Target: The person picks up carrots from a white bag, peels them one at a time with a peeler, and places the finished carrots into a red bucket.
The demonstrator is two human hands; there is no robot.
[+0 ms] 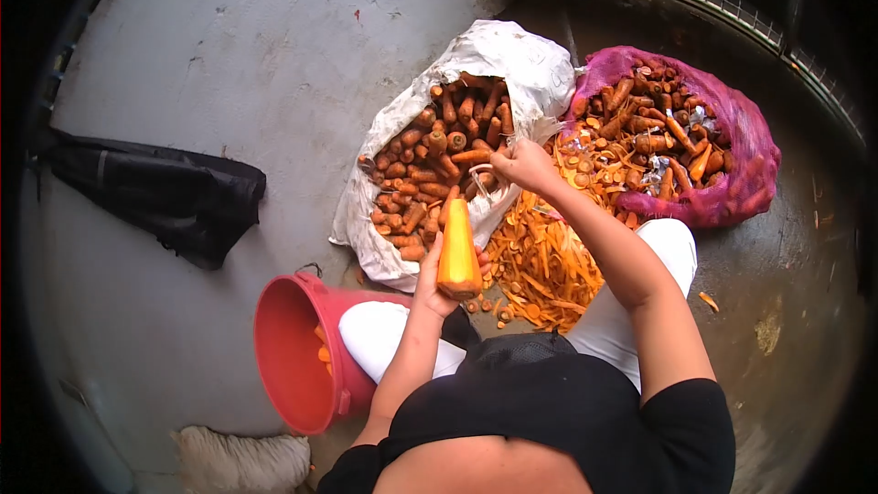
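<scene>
A big carrot (459, 252), mostly peeled to bright orange, stands tilted in my left hand (431, 279), whose fingers wrap around its thick end. My right hand (527, 167) is closed above the near right edge of a white sack (361, 210). Something thin and pale shows beside its fingers, too small to name. Inside the sack lie many unpeeled carrots (430, 165), brownish with soil. Below my right forearm spreads a heap of orange peelings (535, 274) with cut carrot ends among them.
A purple mesh sack (764, 155) with carrots and scraps lies at the right. By my left leg, a red bucket (306, 402) tipped on its side holds some orange pieces. A black bag (165, 192) and a pale sack (242, 459) lie on the floor at left.
</scene>
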